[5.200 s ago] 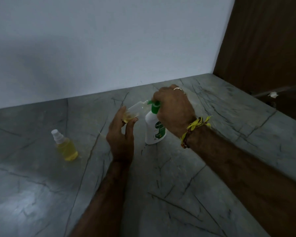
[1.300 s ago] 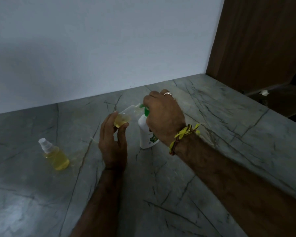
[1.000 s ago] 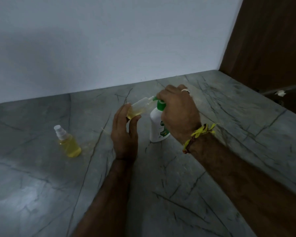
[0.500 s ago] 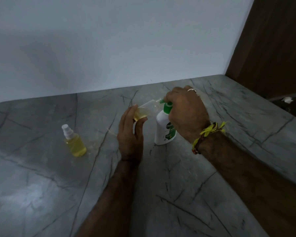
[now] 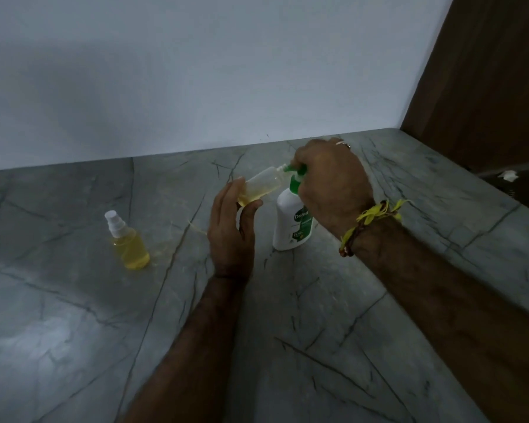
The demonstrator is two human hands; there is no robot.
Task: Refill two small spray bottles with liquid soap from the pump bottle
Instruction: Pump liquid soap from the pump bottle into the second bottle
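Observation:
A white pump bottle (image 5: 291, 222) with a green label and green pump stands upright on the grey stone counter (image 5: 287, 331). My right hand (image 5: 330, 181) lies closed over its pump head, hiding most of it. My left hand (image 5: 231, 227) grips a small clear spray bottle (image 5: 261, 186), uncapped and tilted, its open neck against the pump's nozzle. A little yellow liquid lies in the tilted bottle's lower end. A second small spray bottle (image 5: 129, 242), capped in white and nearly full of yellow liquid, stands upright to the left.
A white wall (image 5: 196, 71) rises behind the counter. A dark wooden panel (image 5: 486, 80) closes the right side, with a small white scrap (image 5: 508, 175) on a dark ledge beyond the counter's right edge.
Both hands keep the same hold on the tilted bottle and the pump. The camera view has shifted, so everything sits a little further right in the frame.

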